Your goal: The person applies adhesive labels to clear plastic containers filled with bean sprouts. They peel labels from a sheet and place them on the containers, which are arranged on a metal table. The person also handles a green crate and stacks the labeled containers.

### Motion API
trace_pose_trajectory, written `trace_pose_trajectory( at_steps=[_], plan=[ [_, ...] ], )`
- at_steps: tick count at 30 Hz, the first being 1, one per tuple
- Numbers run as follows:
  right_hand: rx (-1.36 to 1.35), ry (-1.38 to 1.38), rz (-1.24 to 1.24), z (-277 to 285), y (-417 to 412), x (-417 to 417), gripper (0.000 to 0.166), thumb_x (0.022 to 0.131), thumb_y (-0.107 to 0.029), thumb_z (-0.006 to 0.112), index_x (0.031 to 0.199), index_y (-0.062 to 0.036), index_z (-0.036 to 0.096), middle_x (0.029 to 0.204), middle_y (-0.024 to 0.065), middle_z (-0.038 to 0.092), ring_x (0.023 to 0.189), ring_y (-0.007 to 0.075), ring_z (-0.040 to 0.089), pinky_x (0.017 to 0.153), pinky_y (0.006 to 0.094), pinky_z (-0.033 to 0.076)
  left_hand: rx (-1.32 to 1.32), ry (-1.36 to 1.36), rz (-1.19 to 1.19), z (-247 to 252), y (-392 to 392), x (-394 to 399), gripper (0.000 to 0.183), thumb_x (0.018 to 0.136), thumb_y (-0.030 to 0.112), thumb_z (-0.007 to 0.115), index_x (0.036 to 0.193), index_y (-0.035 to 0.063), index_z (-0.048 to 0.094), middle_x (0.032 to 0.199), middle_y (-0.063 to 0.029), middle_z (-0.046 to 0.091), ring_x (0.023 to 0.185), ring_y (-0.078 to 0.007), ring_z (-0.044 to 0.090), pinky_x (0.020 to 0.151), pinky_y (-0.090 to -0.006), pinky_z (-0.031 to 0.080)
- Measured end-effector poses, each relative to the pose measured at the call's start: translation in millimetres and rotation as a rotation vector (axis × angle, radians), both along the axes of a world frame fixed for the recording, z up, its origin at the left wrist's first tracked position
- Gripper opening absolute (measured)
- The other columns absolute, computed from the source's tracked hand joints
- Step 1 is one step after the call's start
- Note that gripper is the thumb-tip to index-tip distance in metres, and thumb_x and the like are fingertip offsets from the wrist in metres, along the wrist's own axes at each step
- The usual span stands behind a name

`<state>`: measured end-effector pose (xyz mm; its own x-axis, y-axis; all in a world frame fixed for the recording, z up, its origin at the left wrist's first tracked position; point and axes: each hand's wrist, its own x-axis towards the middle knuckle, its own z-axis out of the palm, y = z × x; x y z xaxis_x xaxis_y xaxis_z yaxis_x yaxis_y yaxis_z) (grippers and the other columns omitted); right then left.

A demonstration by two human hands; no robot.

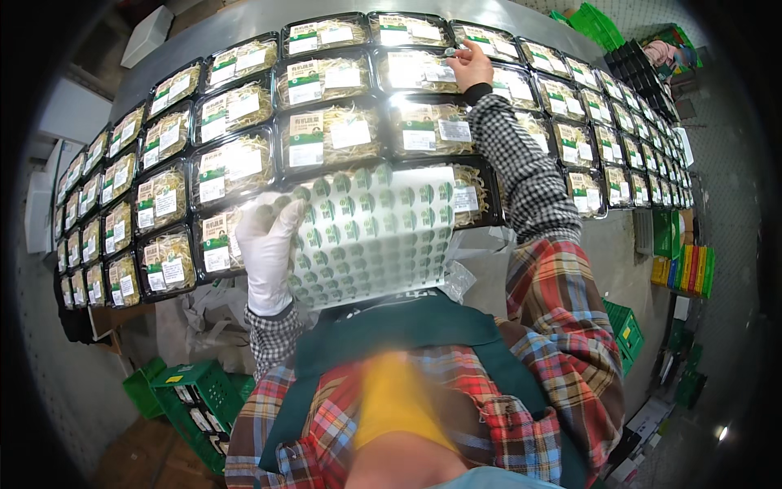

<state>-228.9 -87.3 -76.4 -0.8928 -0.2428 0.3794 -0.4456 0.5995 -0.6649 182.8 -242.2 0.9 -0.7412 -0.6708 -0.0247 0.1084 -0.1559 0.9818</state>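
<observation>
My left hand [267,238], in a white glove, grips the left edge of a pale sheet of round green stickers [372,235]. The sheet hangs tilted over the nearest trays. My bare right hand [472,66] reaches over the far rows, with a small round sticker [450,52] at its thumb and fingertips. That sticker is close to the rim of a clear-lidded black tray [418,70]; whether it touches the lid cannot be made out. Similar trays of pale sprouts, such as one by my glove [217,238], bear printed labels.
Rows of packed trays [165,202] cover much of the metal table [238,24] on both sides. Green crates [195,406] stand below at left, and more crates [623,333] at right. Another person [663,55] is at the far right, near stacked black trays [638,73].
</observation>
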Motion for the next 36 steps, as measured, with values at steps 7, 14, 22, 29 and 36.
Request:
trace_pose_trajectory(
  at_steps=[7,14,22,29,36],
  plan=[
    [0.630,0.508,-0.114,-3,-28,-4,0.049,0.077,-0.010,0.063,0.124,-0.0162,0.050,0.103,0.0064,0.062,0.091,0.0203,0.061,0.084,0.0393,0.043,0.043,-0.100,0.053,-9,-26,16,0.017,0.078,0.006,0.072,0.092,0.0014,0.063,0.076,-0.0010,0.064,0.059,-0.0045,0.053,0.047,-0.0167,0.040],
    [0.089,0.053,-0.165,5,-58,-82,0.056,0.075,-0.035,0.070,0.121,-0.0078,0.055,0.092,0.0031,0.069,0.086,0.0217,0.064,0.085,0.0368,0.049,0.040,-0.047,0.044,2,-24,11,0.019,0.076,0.007,0.074,0.090,0.0007,0.064,0.074,-0.0007,0.063,0.056,-0.0041,0.052,0.043,-0.0167,0.040],
    [0.635,0.189,-0.215,0,-88,-101,0.045,0.080,-0.032,0.061,0.122,-0.0192,0.054,0.106,0.0046,0.063,0.105,0.0206,0.055,0.087,0.0392,0.034,0.015,-0.107,0.125,17,2,1,0.017,0.075,0.005,0.074,0.086,0.0012,0.062,0.070,-0.0004,0.060,0.056,-0.0052,0.052,0.044,-0.0160,0.039],
    [0.150,-0.167,-0.274,20,29,-173,0.027,0.074,-0.035,0.064,0.086,-0.0127,0.073,0.095,0.0103,0.069,0.094,0.0240,0.063,0.088,0.0365,0.048,-0.005,0.001,0.149,24,45,-38,0.019,0.075,0.008,0.075,0.088,0.0020,0.062,0.072,0.0007,0.060,0.059,-0.0045,0.051,0.050,-0.0163,0.038],
    [0.469,-0.224,-0.282,16,67,-177,0.034,0.072,-0.047,0.068,0.090,-0.0190,0.073,0.098,0.0041,0.068,0.096,0.0232,0.061,0.087,0.0369,0.045,-0.029,-0.029,0.098,35,100,-99,0.019,0.076,0.010,0.075,0.089,0.0015,0.063,0.069,0.0002,0.060,0.053,-0.0035,0.049,0.040,-0.0156,0.035]
  ],
)
